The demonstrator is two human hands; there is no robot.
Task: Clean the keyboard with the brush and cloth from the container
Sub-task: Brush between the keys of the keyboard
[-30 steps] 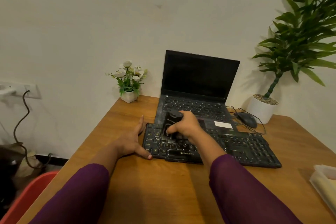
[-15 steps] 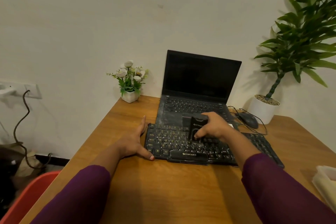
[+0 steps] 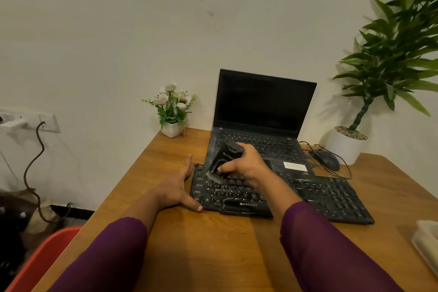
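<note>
While scanning the wooden desk (image 3: 213, 249) from big to small, noted leafy potted plant (image 3: 393, 54) at far right corner, open laptop (image 3: 265, 104) with dark screen near far edge, black keyboard (image 3: 331, 197) lying just in front of it, long side roughly parallel to near edge. Logged pale container (image 3: 427, 242) cut off at right edge, well apart from keyboard; could not make out any cloth inside. Found left hand (image 3: 176, 188) flat on desk, fingers straight, pressed against keyboard's left end, thumb at its near-left corner, bracing. Found right hand (image 3: 247, 165) curled tight round dark brush (image 3: 224, 157), handle tilted up toward laptop, bristles down on upper-left keys. Judged step in hand: brush pass over left block of keys; cloth stage apparently not begun. Judged next move to call for sweeping rightward row by row under light pressure, keeping bristles working between keycaps, holding the brace against sliding, steering dust toward near edge rather than onto laptop deck
</note>
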